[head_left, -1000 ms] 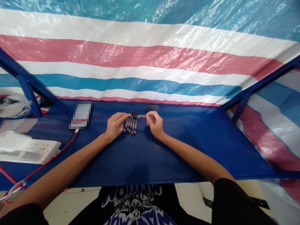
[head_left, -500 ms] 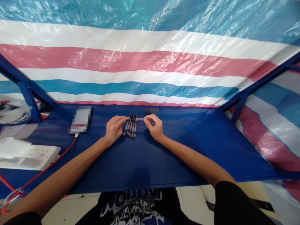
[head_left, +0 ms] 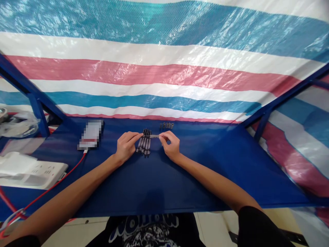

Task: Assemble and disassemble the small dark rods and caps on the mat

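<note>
My left hand [head_left: 126, 145] and my right hand [head_left: 170, 144] pinch the two ends of one thin dark pen [head_left: 151, 136] held level above the blue table [head_left: 159, 178]. The pen's right part looks grey. Under it lies a bundle of several dark pens [head_left: 144, 145], side by side, pointing away from me. A short row of small dark caps [head_left: 166, 125] stands just behind my right hand, near the table's far edge.
A blurred phone [head_left: 90, 134] lies at the back left with a red cable [head_left: 61, 175] running off to the left. A white power strip [head_left: 28, 170] sits at the left edge. A striped tarp [head_left: 164, 75] rises behind the table. Blue frame bars [head_left: 33, 99] flank it.
Both hands keep the pen between them; the grip has hardly changed. The head camera has tilted, so everything sits slightly lower in the picture.
</note>
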A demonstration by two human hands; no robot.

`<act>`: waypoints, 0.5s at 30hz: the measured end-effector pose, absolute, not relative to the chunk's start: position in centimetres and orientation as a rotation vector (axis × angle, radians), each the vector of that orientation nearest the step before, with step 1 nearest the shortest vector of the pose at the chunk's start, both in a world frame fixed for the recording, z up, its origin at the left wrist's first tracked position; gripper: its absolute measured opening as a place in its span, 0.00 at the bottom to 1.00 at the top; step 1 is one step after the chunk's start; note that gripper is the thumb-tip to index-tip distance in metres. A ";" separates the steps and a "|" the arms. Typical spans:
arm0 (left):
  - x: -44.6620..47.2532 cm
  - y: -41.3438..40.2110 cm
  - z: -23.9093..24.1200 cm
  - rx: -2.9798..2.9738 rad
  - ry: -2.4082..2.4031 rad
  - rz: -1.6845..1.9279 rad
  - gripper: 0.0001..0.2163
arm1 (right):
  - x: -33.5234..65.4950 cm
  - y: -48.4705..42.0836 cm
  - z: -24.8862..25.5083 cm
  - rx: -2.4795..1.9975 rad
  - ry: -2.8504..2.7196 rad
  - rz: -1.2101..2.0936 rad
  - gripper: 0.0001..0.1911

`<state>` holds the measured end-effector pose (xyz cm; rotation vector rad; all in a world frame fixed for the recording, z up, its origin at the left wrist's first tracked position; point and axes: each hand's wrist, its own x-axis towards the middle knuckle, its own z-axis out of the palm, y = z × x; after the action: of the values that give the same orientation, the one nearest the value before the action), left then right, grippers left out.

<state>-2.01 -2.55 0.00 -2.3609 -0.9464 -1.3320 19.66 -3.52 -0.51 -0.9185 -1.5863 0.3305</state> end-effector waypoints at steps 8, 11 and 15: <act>-1.7 -3.1 0.2 -2.320 -0.906 -1.299 0.19 | 19.5 -3.8 -0.4 -0.868 -1.585 0.261 0.09; -1.5 -3.4 0.2 -2.295 -0.872 -1.282 0.20 | 19.5 -3.8 -0.4 -0.842 -1.587 0.247 0.09; -0.8 -3.9 0.1 -2.258 -0.893 -1.276 0.21 | 19.6 -3.8 -0.4 -0.866 -1.588 0.249 0.09</act>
<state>-0.84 -3.92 0.13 -2.2583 -0.8934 -1.2755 19.58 -3.77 -0.43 -0.8665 -1.5881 0.2488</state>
